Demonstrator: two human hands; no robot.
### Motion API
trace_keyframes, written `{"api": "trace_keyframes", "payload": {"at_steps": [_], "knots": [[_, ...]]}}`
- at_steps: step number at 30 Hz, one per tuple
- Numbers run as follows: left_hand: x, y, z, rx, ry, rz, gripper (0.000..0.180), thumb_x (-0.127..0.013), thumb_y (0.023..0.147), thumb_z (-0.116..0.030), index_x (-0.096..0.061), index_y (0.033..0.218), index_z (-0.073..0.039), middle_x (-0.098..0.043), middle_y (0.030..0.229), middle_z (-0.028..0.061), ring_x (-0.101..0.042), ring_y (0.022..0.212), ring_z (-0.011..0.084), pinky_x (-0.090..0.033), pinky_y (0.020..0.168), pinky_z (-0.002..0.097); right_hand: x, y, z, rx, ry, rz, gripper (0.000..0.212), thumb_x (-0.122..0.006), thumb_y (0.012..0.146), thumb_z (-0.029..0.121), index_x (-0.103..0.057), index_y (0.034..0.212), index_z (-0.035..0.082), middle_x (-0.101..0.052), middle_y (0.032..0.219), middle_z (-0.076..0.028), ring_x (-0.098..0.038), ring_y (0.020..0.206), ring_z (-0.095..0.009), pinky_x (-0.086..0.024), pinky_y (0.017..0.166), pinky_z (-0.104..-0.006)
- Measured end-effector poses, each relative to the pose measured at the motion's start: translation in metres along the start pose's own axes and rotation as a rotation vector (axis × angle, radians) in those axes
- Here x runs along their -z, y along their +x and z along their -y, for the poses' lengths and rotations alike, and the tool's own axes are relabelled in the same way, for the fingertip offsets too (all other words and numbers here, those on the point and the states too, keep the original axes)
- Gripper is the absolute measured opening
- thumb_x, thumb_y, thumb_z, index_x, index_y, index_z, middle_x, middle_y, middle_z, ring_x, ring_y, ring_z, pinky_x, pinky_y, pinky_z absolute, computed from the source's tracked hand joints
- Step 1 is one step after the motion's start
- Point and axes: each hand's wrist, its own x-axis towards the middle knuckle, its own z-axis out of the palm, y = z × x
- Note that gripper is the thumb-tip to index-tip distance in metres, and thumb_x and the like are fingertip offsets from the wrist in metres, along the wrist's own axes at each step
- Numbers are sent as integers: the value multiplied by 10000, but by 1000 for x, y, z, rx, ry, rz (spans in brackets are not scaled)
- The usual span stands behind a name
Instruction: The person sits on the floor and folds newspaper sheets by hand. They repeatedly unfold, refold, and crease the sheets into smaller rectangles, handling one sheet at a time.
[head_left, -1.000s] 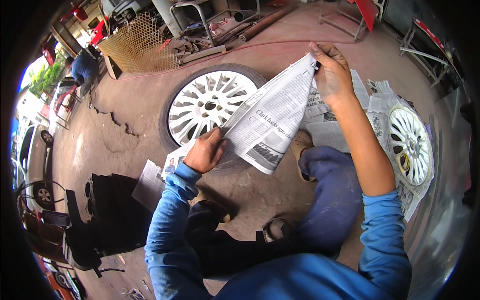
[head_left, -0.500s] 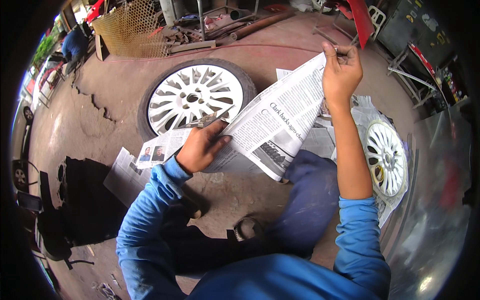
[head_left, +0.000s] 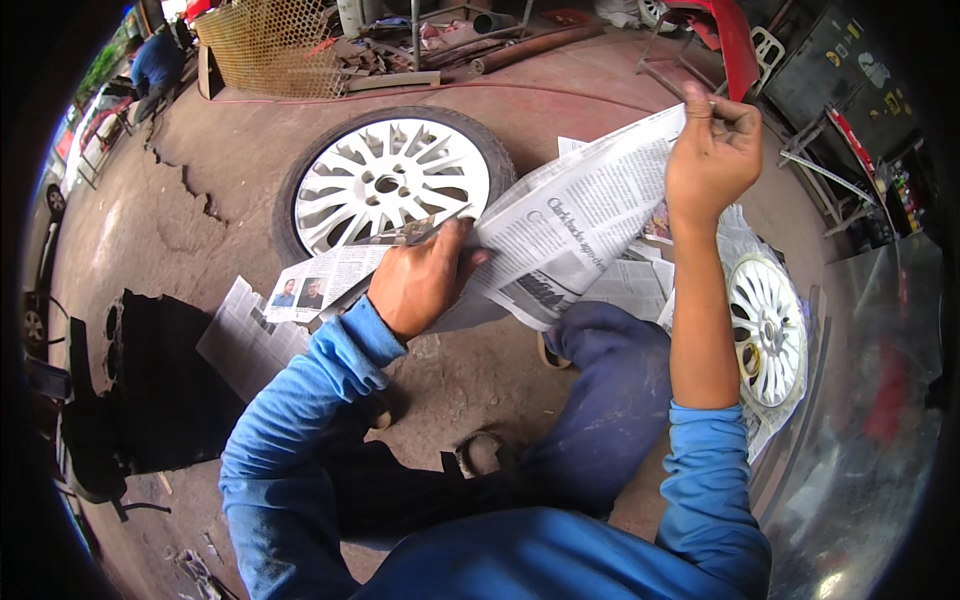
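A folded newspaper sheet point(head_left: 570, 225) is stretched slantwise between my two hands, above the floor in front of me. My left hand point(head_left: 420, 285) is closed on its lower left part, beside more newspaper with small portrait photos point(head_left: 297, 293). A thin dark edge shows by the left fingers; what it is I cannot make out. My right hand point(head_left: 712, 165) pinches the sheet's upper right corner, raised higher than the left. Just beyond the paper lies a white multi-spoke wheel point(head_left: 335, 195) with a black tyre, partly covered by the newspaper and my left hand.
On the right a second white wheel point(head_left: 775, 310) rests on newspaper, with a tape roll point(head_left: 750, 358) on it. A black panel point(head_left: 165, 385) lies at left. Scrap and mesh point(head_left: 270, 50) stand behind. Far left, another person point(head_left: 157, 65) crouches. A shiny sheet point(head_left: 860, 400) is at right.
My right hand has moved a little right, and the left slightly right too, with the newspaper still between them. The sheet's lower corner has lifted and its face has tilted. The view has shifted slightly.
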Motion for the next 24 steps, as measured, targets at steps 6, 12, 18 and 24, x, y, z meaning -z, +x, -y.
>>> {"api": "trace_keyframes", "payload": {"at_steps": [6,12,18,24], "knots": [[-3,-4,3,-108,-177,55,222,-596,815,-206,-470,802,-23,-506,512,151,-550,468,344,-420,418,405,0,16,7,127,-31,40,191,-714,738,78,-539,715,5,-580,643,-13,-527,538,-66,-427,498,-191],[-2,0,-2,4,-257,207,316,-612,813,-274,-456,793,1,-519,554,185,-567,544,376,-441,481,409,-9,20,35,46,-123,267,185,-722,732,97,-566,741,-3,-608,680,-19,-541,562,-66,-438,525,-194],[11,36,-28,4,-402,-72,493,-654,781,-304,-413,1049,33,-560,606,204,-607,614,372,-473,544,394,-32,21,62,240,-90,265,164,-719,730,70,-571,726,0,-583,622,6,-500,540,-21,-417,493,-176],[21,68,-49,86,-312,-222,348,-616,816,-250,-404,907,11,-538,548,175,-577,518,354,-430,435,393,-45,30,81,394,-99,195,173,-730,717,83,-575,714,5,-579,604,-12,-458,477,-28,-376,437,-176]]}}
